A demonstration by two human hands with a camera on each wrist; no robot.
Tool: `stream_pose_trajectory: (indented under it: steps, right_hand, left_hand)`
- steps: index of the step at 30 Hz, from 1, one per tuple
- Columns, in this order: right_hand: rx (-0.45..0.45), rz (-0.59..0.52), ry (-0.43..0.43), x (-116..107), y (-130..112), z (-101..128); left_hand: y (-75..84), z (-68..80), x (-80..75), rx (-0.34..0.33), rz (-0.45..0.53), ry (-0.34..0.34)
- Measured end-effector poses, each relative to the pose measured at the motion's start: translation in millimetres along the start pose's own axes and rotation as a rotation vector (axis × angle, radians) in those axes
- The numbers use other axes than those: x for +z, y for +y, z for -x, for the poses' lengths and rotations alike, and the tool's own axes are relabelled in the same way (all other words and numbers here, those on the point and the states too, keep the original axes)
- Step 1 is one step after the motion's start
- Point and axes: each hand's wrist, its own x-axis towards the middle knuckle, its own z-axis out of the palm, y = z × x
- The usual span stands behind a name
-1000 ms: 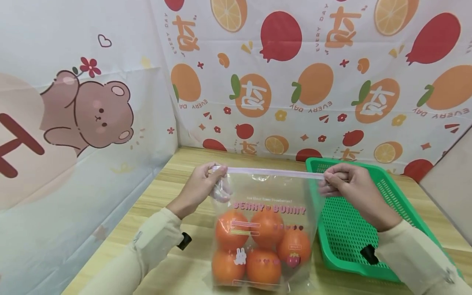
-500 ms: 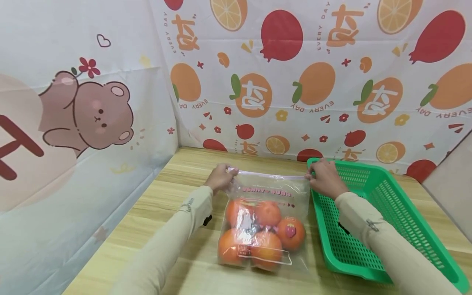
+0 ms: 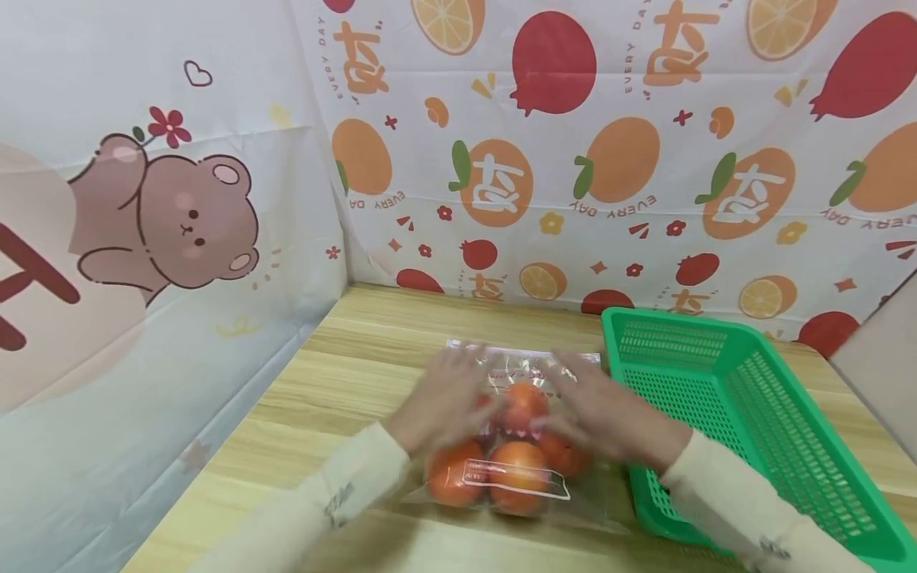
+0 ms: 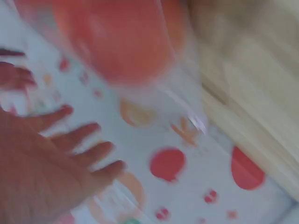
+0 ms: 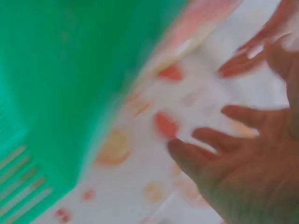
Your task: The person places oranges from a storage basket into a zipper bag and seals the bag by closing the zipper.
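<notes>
Fingers of both hands spread and straight, holding nothing; motion blur in all three views hides whether they press the plastic or hover just over it. Left hand (image 3: pixel 446 402) lies over the near-left part of a clear zip bag (image 3: pixel 526 374), palm down; the left wrist view shows the same splayed fingers (image 4: pixel 79 135) with an orange blur above them. Right hand (image 3: pixel 598 414) mirrors it over the bag's right side, its fingers (image 5: pixel 210 140) fanned apart in the right wrist view. Flat palms either side of the fruit suit steadying or smoothing a slack bag better than a pinch would, my reading only. The bag lies flat on the wooden table (image 3: pixel 344 374), sealed strip turned toward the far wall, pink lettering under the strip. Inside, oranges (image 3: pixel 517 477) sit bunched toward the near end, several visible between and below the hands; exact count masked by the hands. Green slatted basket (image 3: pixel 745 398) sits just right of the bag, its near-left corner beside the right forearm. Printed fruit cloth (image 3: pixel 609 159) covers the back wall, a bear print (image 3: pixel 172 215) the left one.
</notes>
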Motion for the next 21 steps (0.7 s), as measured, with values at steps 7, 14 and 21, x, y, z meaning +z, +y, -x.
stream_pose_trajectory:
  steps: [7,14,21]
  right_hand:
    - [-0.011,0.044,-0.283,25,-24,15]
    - [-0.055,-0.2,-0.19,10,-9,12]
    - [0.046,-0.587,0.327,-41,74,-2]
  left_hand:
    - [18.7,27.0,27.4,0.146,-0.077,-0.165]
    - [7.4,18.2,12.8,0.042,0.249,-0.106]
    - [-45.3,-39.3,-16.8,-0.222,0.819,0.262]
